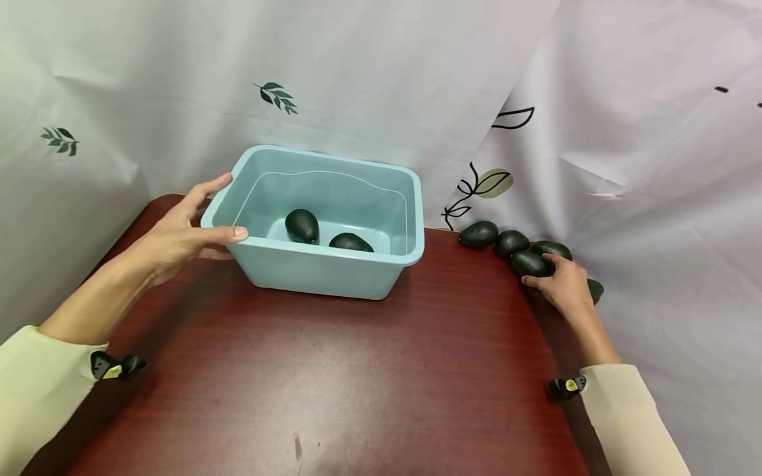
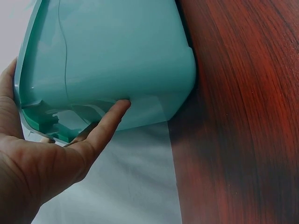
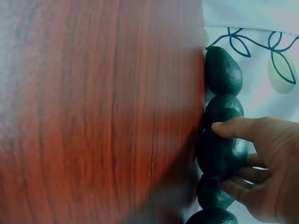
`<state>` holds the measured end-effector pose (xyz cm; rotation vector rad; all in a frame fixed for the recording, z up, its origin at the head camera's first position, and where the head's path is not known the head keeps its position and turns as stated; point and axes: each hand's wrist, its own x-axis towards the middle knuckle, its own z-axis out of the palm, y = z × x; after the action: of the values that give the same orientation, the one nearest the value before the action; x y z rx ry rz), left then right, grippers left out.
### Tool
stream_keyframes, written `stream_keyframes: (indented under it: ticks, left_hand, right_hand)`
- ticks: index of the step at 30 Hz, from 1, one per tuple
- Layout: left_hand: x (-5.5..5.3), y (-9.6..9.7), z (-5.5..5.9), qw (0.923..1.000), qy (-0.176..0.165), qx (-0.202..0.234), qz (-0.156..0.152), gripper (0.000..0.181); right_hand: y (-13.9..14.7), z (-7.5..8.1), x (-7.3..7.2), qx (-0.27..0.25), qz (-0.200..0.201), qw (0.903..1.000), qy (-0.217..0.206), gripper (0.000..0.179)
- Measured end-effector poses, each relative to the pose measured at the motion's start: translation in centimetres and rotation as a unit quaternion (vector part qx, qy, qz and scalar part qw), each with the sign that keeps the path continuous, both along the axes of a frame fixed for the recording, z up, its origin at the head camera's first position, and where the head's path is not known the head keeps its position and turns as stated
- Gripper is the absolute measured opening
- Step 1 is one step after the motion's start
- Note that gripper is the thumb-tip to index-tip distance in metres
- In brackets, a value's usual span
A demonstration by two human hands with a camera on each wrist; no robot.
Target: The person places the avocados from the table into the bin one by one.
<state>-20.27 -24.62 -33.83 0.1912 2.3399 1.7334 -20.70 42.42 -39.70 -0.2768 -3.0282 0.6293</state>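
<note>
A light teal plastic bin (image 1: 333,274) stands at the back of the dark red table (image 1: 357,377). Two dark green avocados (image 1: 301,225) (image 1: 350,242) lie inside it. My left hand (image 1: 199,228) rests against the bin's near-left corner, thumb straight along the front wall (image 2: 112,116) and fingers along the side rim. At the table's right edge lies a row of several avocados (image 1: 478,234). My right hand (image 1: 553,277) grips one avocado (image 3: 219,156) in that row, thumb on one side and curled fingers (image 3: 243,186) on the other. It still lies among the others.
White printed cloth (image 1: 655,198) hangs close behind and to the right of the table, touching the avocado row. Wood surface stretches in front of the bin. The table's left edge (image 2: 175,177) runs right beside the bin's corner.
</note>
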Motion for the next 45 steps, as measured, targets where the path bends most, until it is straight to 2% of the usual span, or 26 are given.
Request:
stream_keyframes:
  ticks: [13,29,39,45]
  left_hand:
    - [0.1,0.1,0.0,1.0,0.003,0.001,0.001,0.095]
    - [0.0,0.2,0.1,1.0,0.004,0.004,0.006,0.095]
    - [0.0,0.2,-0.1,1.0,0.003,0.004,0.004,0.095]
    - [0.0,0.2,0.0,1.0,0.004,0.003,0.008,0.094]
  right_hand:
    - [-0.2,-0.3,0.1,-0.003,-0.003,0.9999,0.009,0.09]
    - [-0.4,-0.6,0.1,-0.014,-0.025,0.9981,0.055,0.088]
    - [-1.1,-0.1,0.4,-0.027,-0.024,0.9951,0.092,0.082]
    - [-1.6,0.1,0.6,-0.034,-0.019,0.9942,0.1,0.082]
